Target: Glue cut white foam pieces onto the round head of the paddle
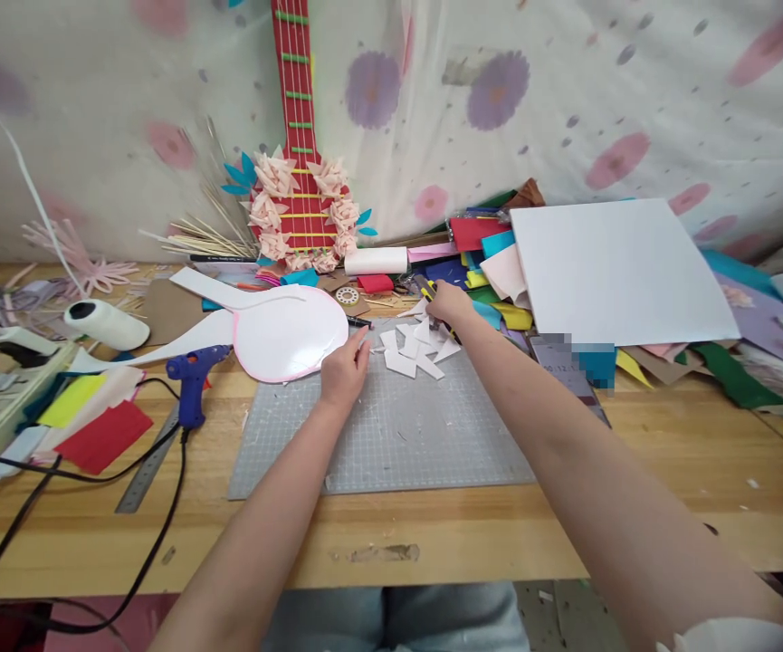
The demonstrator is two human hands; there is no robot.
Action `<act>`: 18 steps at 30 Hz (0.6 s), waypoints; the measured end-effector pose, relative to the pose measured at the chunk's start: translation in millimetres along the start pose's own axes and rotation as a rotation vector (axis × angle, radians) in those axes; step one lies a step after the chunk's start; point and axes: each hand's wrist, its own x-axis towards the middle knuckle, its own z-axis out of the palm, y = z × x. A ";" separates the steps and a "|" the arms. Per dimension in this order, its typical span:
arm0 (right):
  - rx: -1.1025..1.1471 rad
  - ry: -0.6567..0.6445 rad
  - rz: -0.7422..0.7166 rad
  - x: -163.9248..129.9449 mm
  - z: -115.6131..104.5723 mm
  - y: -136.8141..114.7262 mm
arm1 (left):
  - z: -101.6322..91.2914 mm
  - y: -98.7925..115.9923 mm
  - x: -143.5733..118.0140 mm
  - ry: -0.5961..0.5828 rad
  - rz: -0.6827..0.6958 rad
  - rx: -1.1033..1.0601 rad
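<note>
Two hands show in the head view. The right hand [451,306] grasps one yellow-and-black tool [426,288] near the far edge of one cutting mat [424,453]. The left hand [345,367] is at the right edge of one white oval board [289,335]; whether it grips cannot be told. Expected handling: tool light, rigid, hold by its body; board light, stiff, easily dented, hold by the rim. White scraps [401,364]: several, overlapping, exact count unclear.

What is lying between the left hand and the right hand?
In the head view, white scraps lie on the grey mat between the left hand and the right hand.
</note>
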 end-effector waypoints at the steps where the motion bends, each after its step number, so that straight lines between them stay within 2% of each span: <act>1: 0.011 0.013 -0.005 -0.8 -0.4 0.6 | 0.0 0.3 -0.6 0.015 0.020 0.008; 5: 0.064 0.068 -0.016 -4.8 -4.9 2.9 | -0.8 2.6 0.8 0.039 0.110 0.010; 10: 0.162 0.094 -0.038 -14.9 -15.4 6.5 | -10.3 8.2 -2.2 -0.033 0.017 0.144; 12: 0.222 0.098 -0.046 -24.4 -18.6 6.1 | -17.9 11.9 -4.0 -0.042 0.031 0.202; 14: 0.336 0.093 -0.049 -38.4 -19.3 1.6 | -28.5 16.3 -4.2 -0.027 0.085 0.209; 16: 0.561 0.040 -0.046 -55.8 -16.6 -8.3 | -44.4 20.4 -2.1 0.003 0.159 0.178; 18: 0.824 -0.083 -0.034 -74.2 -11.2 -22.5 | -68.3 22.0 2.5 0.026 0.218 0.157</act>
